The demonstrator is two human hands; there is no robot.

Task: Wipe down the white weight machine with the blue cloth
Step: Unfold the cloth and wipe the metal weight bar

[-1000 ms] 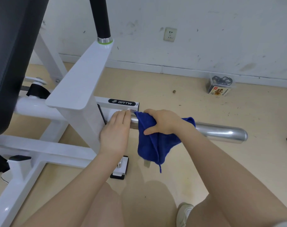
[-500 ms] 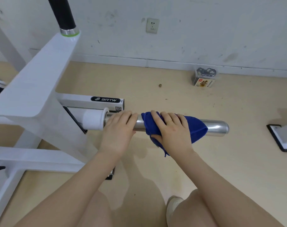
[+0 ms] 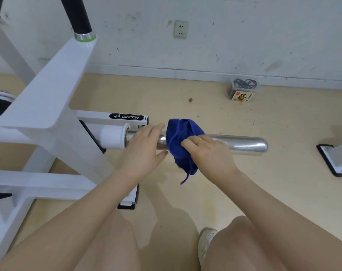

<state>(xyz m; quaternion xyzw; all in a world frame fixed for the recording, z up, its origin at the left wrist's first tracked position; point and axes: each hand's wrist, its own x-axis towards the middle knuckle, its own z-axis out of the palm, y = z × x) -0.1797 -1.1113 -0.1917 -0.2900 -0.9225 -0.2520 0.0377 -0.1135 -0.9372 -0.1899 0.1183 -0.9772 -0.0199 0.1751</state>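
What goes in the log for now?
right hand holds blue cloth on steel bar | left hand steadies bar

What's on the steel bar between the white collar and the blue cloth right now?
In the head view, the left hand rests over the steel bar between the white collar and the blue cloth, then a short bare stretch.

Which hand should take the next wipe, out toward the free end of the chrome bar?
Right. The right hand already holds the blue cloth against the chrome bar, with bare chrome beyond it. The left hand rests on the bar near the white collar, without cloth.
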